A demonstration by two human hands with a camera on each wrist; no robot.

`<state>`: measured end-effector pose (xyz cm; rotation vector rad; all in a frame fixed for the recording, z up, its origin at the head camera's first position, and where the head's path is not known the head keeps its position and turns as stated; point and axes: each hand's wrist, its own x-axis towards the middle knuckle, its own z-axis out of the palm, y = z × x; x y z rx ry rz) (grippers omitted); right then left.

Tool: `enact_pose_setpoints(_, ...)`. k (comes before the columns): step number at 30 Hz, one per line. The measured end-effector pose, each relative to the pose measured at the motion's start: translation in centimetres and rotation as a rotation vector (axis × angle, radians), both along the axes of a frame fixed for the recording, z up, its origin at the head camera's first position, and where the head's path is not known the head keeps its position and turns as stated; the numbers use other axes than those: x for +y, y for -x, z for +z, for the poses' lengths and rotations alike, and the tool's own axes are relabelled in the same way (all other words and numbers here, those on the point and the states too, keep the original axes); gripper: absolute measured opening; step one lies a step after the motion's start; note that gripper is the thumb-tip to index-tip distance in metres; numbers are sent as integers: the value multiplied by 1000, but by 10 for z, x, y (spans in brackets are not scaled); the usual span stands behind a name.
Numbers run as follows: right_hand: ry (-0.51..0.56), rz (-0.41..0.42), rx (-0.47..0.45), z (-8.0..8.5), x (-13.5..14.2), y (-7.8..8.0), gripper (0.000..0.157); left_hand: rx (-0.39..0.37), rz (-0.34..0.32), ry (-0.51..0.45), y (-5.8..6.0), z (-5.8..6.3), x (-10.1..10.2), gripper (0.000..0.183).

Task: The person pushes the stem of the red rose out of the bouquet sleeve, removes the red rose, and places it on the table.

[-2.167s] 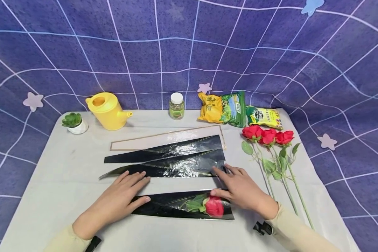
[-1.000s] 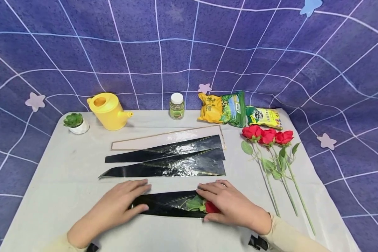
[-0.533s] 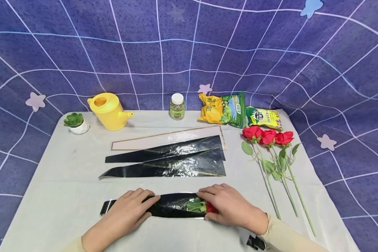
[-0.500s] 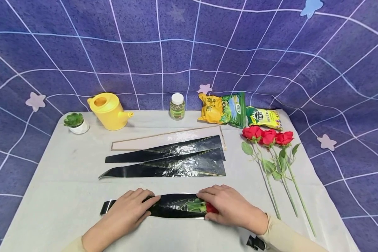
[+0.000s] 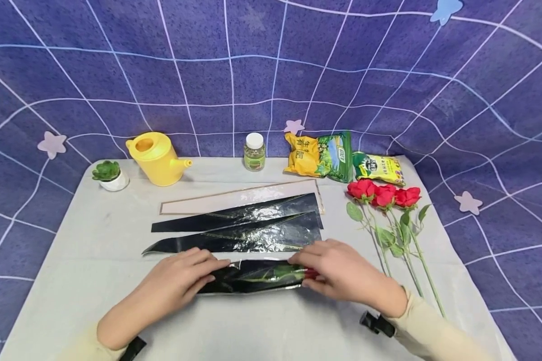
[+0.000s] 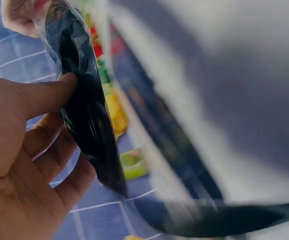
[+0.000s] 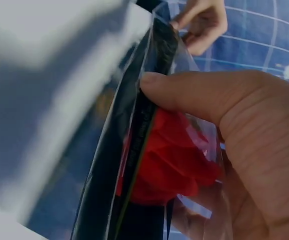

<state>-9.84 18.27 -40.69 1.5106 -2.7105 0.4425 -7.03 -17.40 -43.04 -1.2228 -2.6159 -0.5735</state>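
A black and clear flower sleeve (image 5: 253, 281) with a single red rose (image 7: 172, 162) inside is held by both hands, just in front of the other sleeves. My left hand (image 5: 176, 281) grips its narrow stem part; in the left wrist view the thumb lies on the near face and the fingers behind. At the wide end, my right hand (image 5: 343, 273) pinches the sleeve beside the bloom, with the thumb on its black edge in the right wrist view. The bloom is mostly covered by the right hand in the head view. Green leaves show through the clear film.
Two black sleeves (image 5: 253, 240) and a pale sleeve (image 5: 239, 199) lie behind. Three red roses (image 5: 384, 195) lie at right. Along the back stand a potted succulent (image 5: 110, 175), a yellow watering can (image 5: 158, 160), a jar (image 5: 254, 153) and several bags (image 5: 339, 155).
Both hands rested on the sleeve earlier, then took hold of its ends. The sleeve with the rose has moved away from me, towards the black sleeves.
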Motion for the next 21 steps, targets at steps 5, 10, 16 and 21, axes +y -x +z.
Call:
enact_pose_setpoints(5,2,23,100,40,3,18,50,19,-9,-17,16,35,1,49)
enact_pose_setpoints(10,6,38,170,66,4,28,48,-87,34,-30,25,59,3,51)
enact_pose_setpoints(16,-11,13,276,85,6,35,47,-317,62,-81,29,65,6,49)
enact_pose_setpoints(21,-31,6,308,90,9,37,47,-466,99,-92,31,57,7,51)
